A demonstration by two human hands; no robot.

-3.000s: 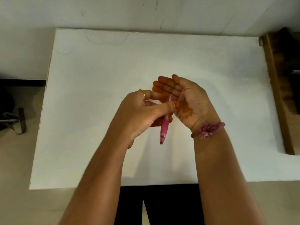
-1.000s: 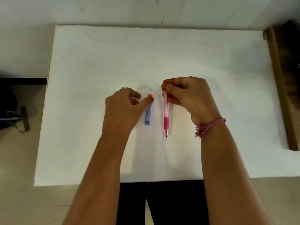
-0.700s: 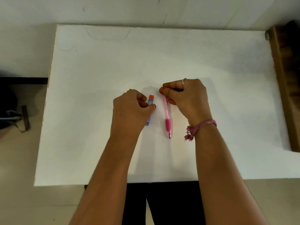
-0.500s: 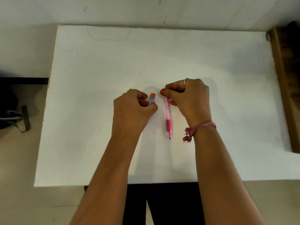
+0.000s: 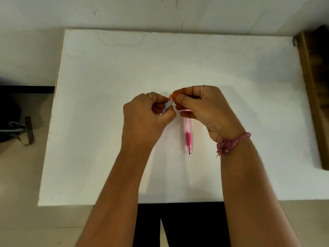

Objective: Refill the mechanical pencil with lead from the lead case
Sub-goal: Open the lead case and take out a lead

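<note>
Left hand (image 5: 146,118) is holding the slim blue plastic lead case (image 5: 167,106) above the white worktop (image 5: 106,122), fingers clamped on its lower body, orange cap (image 5: 170,95) tilted up and away. Right hand (image 5: 204,107) is pinching that cap with thumb and forefinger closed on it — likely opening the case, one hand steadying while the other works the cap.

Pink translucent mechanical pencil with darker pink rubber grip (image 5: 188,134) is lying flat on the worktop just right of the lead case, tip pointing toward the person, its upper end hidden under the right hand. Whether the curled lower fingers are touching it, cannot tell. Probably parked there to free both hands.

No loose lead is showing. A pink braided thread band (image 5: 231,142) is sitting on the right wrist, a gold ring (image 5: 147,95) on the left hand. Nothing is blocking the lead case — a brown wooden frame (image 5: 313,97) is standing well right of it.
</note>
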